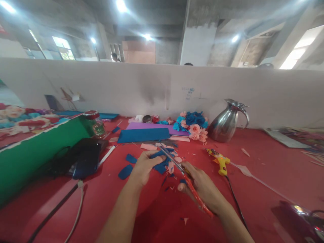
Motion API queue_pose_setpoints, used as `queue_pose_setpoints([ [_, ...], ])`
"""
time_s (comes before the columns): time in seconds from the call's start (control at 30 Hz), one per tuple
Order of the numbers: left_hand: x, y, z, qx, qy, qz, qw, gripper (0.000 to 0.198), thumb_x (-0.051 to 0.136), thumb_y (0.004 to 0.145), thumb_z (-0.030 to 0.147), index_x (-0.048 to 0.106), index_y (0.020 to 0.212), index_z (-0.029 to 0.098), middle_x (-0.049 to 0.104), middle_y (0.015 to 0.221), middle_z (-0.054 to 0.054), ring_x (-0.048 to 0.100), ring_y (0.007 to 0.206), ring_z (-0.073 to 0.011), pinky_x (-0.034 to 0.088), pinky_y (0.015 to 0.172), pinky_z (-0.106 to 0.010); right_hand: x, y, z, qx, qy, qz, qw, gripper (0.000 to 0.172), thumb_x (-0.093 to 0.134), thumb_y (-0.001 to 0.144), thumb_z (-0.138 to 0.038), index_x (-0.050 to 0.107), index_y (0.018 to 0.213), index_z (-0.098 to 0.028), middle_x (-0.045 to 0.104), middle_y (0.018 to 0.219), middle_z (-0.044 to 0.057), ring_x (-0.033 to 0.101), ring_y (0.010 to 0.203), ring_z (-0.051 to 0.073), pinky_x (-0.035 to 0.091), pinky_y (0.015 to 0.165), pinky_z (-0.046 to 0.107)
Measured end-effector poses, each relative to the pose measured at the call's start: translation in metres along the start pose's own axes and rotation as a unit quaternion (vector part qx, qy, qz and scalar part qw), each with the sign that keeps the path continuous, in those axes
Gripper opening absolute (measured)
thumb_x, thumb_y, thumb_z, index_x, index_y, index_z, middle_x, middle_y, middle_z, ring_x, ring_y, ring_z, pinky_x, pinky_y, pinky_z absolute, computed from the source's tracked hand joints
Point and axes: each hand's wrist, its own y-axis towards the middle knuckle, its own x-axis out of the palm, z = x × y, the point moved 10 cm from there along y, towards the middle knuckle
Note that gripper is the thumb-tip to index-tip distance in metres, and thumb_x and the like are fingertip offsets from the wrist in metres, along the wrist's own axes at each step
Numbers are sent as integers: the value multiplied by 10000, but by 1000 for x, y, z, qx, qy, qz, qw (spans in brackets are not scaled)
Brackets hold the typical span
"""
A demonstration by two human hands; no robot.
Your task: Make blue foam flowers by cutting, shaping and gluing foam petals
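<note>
My left hand (145,167) pinches a small piece of blue paper (157,154) between thumb and fingers. In my right hand (199,184) is a pair of scissors (193,190) with red handles, its blades pointing up and left to the blue paper. Whether the blades are parted is hard to tell. Beneath and around my hands lie blue and pink paper scraps, with two cut blue pieces (126,171) left of my left hand. A folded blue sheet (144,135) rests on purple paper (149,126) behind them.
On the red table (157,216), a yellow glue gun (222,163) lies right of my hands. Farther back stand paper flowers (194,123) and a metal jug (226,121). Leftward are a phone (87,160), a jar (95,124), cables and a green panel (43,155).
</note>
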Motion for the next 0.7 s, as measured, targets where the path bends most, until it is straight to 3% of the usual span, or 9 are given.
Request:
queue_pose_setpoints([
  [0.3, -1, 0, -1, -6, 3, 7, 1000, 183, 809, 551, 207, 763, 714, 138, 732, 684, -39, 622, 611, -123, 468, 643, -225, 4, -1, 9, 45, 48, -13, 998, 236, 562, 806, -330, 534, 1025, -247, 500, 598, -55, 471, 524, 137, 267, 509, 216],
  [0.53, -2, -1, 0, -13, -33, 33, 999, 268, 849, 507, 228, 744, 738, 140, 737, 710, -49, 649, 629, -142, 490, 656, -245, 7, 1, 5, 22, 66, 0, 998, 210, 544, 839, -391, 517, 964, -225, 396, 551, -75, 389, 480, 109, 218, 494, 223],
  [0.7, 0, 1, 4, 12, -18, 7, 1000, 282, 805, 610, 286, 712, 836, 145, 723, 765, -44, 641, 660, -140, 494, 680, -259, -1, 2, 4, 17, 108, 43, 993, 284, 530, 836, -484, 535, 868, -202, 297, 535, -76, 321, 479, 92, 233, 488, 218],
])
